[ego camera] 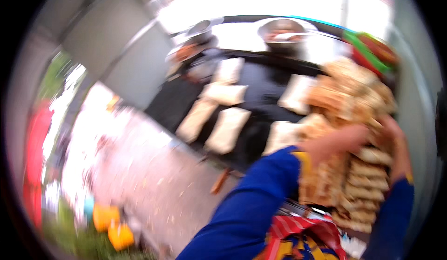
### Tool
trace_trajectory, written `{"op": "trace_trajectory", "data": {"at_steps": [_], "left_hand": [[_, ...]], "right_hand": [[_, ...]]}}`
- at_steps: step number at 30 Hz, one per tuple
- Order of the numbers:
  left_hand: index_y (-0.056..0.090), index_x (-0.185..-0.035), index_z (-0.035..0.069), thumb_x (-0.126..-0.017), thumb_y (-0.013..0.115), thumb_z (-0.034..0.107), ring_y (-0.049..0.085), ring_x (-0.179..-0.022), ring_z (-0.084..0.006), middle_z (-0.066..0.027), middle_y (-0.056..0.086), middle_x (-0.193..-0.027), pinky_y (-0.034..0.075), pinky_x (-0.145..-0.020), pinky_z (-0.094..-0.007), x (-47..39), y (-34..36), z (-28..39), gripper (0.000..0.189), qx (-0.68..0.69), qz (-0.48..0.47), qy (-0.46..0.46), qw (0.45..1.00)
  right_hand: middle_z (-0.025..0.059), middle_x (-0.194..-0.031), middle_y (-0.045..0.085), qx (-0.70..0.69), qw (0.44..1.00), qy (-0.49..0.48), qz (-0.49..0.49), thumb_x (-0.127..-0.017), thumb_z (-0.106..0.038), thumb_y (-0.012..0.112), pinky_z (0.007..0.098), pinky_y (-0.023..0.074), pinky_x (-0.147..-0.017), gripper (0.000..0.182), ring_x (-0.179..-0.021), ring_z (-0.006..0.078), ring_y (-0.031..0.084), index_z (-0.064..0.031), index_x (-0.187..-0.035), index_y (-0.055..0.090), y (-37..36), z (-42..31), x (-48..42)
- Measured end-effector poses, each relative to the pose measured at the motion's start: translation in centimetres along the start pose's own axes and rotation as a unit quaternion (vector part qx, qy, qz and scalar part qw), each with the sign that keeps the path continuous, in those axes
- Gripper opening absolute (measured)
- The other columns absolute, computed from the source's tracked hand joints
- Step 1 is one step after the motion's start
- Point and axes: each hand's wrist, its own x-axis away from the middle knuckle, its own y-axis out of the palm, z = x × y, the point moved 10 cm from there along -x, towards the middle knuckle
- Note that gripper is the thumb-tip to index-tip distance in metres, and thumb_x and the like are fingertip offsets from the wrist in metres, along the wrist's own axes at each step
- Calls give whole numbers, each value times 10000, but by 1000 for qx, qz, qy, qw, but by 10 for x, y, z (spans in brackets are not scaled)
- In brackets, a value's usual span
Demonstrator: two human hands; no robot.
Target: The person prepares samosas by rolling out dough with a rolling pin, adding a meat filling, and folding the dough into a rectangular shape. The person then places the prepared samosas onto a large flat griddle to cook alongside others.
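Both bare hands reach into piles of browned, folded flatbreads at the right side of a black griddle [260, 85]. My left hand [344, 139] lies across the pile, its fingers pointing right and blurred. My right hand [393, 131] comes up along the right edge, its fingers bent toward the left hand. Whether a flatbread is held between them is hidden by blur. Below the hands stands a neat stack of flatbreads [368, 185]; above them is a looser heap of browned flatbreads [349, 89]. Paler folded flatbreads [228, 129] lie on the griddle.
Behind the griddle stand a metal pot [284, 45] with food and a utensil, and a smaller metal bowl [200, 31]. A green and red container [370, 52] sits at the far right. A brown handle [220, 181] juts from the front edge. Metal panels [139, 64] flank the left.
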Motion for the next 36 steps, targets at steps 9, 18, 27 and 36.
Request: {"op": "trace_trajectory", "data": {"at_steps": [9,18,27,36], "left_hand": [[675,-1081,-30,-799,661,148,639,-1082,-346,-187,640,-1202,526,-919,-409,7,-1,-62,334,128,9,-319,939],[748,-781,64,-801,700,296,687,-665,-269,-133,718,-762,532,-623,-431,51,-9,-103,238,159,42,-401,901],[673,-1097,21,-961,557,354,637,-1064,-379,-222,680,-1107,502,-906,-437,-4,-19,-31,378,186,87,-275,939],[565,-1393,113,-998,535,482,626,-858,-162,-72,688,-1132,523,-815,-335,7,-2,-18,541,218,-155,-285,920]], "right_hand": [[1,-834,552,599,686,-413,2,-916,-15,484,303,447,-720,49,-809,107,510,-11,-886,522,-37,-60,-6],[82,-886,657,649,679,-344,-17,-744,-19,613,360,496,-739,199,-831,162,577,-43,-942,607,45,-34,33],[93,-864,688,548,800,-238,59,-678,41,554,340,499,-767,269,-828,201,617,-28,-919,653,-20,-17,79],[144,-1048,714,561,722,-358,189,-842,-94,647,353,528,-851,274,-984,262,680,-27,-1106,669,48,-33,202]]}}
